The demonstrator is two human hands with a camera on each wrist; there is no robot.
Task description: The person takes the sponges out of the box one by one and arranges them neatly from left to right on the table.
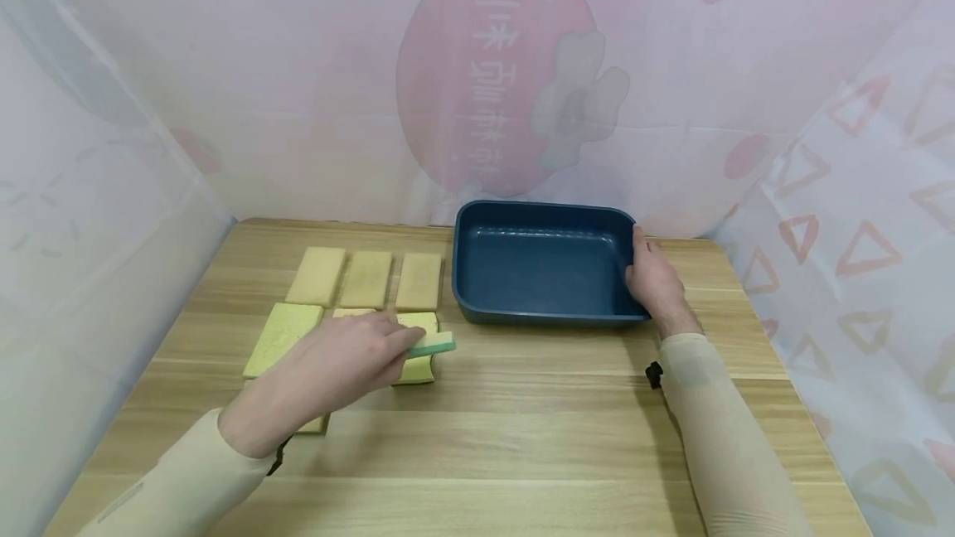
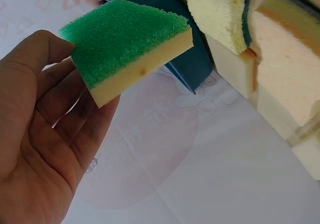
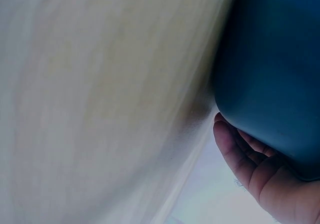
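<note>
Now a sponge sits pinched above the stack, the bin steadied at right.

Largest first: the table (image 1: 522, 437) has bare wood across the lower centre of the frame, so the path rightward looks open. The blue bin (image 1: 545, 272) stands centre-right; the right hand (image 1: 652, 280) curls over its right rim, and a bump on the near wall could slide it. Six other sponges (image 1: 366, 280) lie centre-left, close together, so a low sweep may drag one. The left hand (image 1: 351, 359) pinches the green-topped sponge (image 1: 433, 345) only by its edge; that shallow grip could let it tip or drop short of the rim.
</note>
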